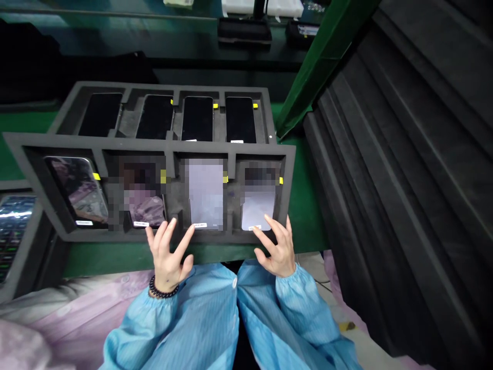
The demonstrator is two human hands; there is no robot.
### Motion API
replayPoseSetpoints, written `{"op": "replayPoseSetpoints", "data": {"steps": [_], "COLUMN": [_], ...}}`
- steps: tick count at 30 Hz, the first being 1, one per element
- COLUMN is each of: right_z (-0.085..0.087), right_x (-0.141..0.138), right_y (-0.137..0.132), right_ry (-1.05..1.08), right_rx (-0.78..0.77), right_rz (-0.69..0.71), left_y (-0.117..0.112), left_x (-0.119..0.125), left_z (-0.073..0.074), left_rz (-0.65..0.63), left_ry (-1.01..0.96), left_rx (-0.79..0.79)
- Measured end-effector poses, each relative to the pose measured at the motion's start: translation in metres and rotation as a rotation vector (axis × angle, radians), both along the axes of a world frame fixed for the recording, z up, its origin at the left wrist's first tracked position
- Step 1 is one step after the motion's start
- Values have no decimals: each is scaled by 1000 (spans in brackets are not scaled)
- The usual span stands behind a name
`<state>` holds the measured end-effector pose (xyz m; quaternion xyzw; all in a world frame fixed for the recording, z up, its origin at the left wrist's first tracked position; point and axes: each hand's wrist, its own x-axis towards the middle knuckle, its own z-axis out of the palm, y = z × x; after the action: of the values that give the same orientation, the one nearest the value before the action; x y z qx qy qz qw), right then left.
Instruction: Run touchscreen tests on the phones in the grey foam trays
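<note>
With the grips of the left hand (pixel 167 259) and right hand (pixel 280 253) spread open over its near edge, the near tray (pixel 115 236) is seen before the far tray (pixel 154 88), its phones (pixel 259 208) possibly smudged or jarred if touched carelessly.

Green-topped workbench (pixel 308 216), bare strip showing at its right end. Green post (pixel 319 67) slants through upper right, its foot near the bench's far edge. Behind: dark, glossy shelf (pixel 185 41) with teal sheen, a pale rail (pixel 115 15) running along it. On it, two black boxes (pixel 244 32) either side of a gap; white packaging (pixel 285 7) beyond, cut by the top edge. Upper left: black mass (pixel 26 61), perhaps cloth, too dark to be sure. Right side filled by stacked dark slabs (pixel 385 205), edges ridged, fading into shadow. Floor (pixel 314 260) below pale, with a yellow mark (pixel 346 326) and thin dark cable.
</note>
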<state>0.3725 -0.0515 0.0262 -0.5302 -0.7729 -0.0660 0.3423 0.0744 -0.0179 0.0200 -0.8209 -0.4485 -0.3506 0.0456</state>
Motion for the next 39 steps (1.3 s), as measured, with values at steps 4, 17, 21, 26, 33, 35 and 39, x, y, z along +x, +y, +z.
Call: {"op": "replayPoseSetpoints", "data": {"steps": [4,17,21,26,33,35,39], "right_z": [1,-2,-1,2,2,2,6], "right_x": [-1,-1,0,0,0,0,2], "right_y": [0,-1,0,1,1,1,3], "right_ry": [-22,-36,10,23,19,36,168], "right_rx": [-37,-40,7,12,13,23,22], "right_rz": [-13,-28,-9,27,12,15,-31], "left_y": [-1,-2,-2,-1,1,1,1], "left_x": [-1,-2,-1,0,0,0,0], "left_z": [-2,-5,-3,-1,1,1,4], "left_rz": [13,28,35,20,-10,-19,-10], "left_ry": [19,24,-8,0,22,23,-32], "left_rx": [-62,-85,-33,-19,-35,-37,-15]}}
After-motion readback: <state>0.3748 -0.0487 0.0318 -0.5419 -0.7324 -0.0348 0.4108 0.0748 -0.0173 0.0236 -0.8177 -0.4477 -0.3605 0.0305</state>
